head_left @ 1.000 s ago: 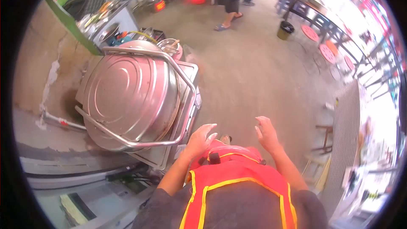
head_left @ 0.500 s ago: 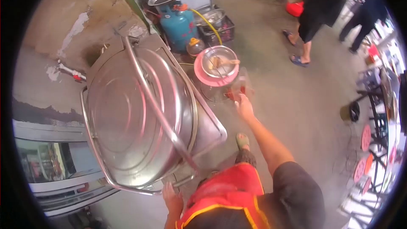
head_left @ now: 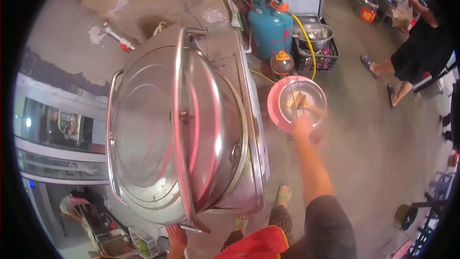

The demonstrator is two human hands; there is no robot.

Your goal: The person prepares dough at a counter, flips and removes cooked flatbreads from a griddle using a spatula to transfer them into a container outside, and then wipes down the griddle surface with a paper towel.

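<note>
A large round steel lid (head_left: 143, 139) with a long tubular handle (head_left: 178, 129) covers the steel cooker on my left. Below its near edge is my left hand (head_left: 176, 237), fingers stretched up by the rim and holding nothing; I cannot tell whether they touch it. My right hand (head_left: 302, 127) reaches out to a metal bowl (head_left: 317, 97) set on a pink basin (head_left: 275, 108). Its fingers are closed at the near end of thin metal tongs (head_left: 299, 93) lying across the bowl. Pale pieces and a wooden-looking handle (head_left: 314, 109) show inside the bowl, partly blurred.
Behind the basin stand a capped jar (head_left: 281, 63), a blue gas cylinder (head_left: 270, 31) with a yellow hose (head_left: 310, 43), and a black crate (head_left: 318, 62) with metal bowls. A person in black (head_left: 421, 52) stands at the upper right. Stools line the right side.
My right hand has moved from a clear, reddish plastic thing beside the basin to the tongs over the bowl. The view has shifted, and the other person has moved.
</note>
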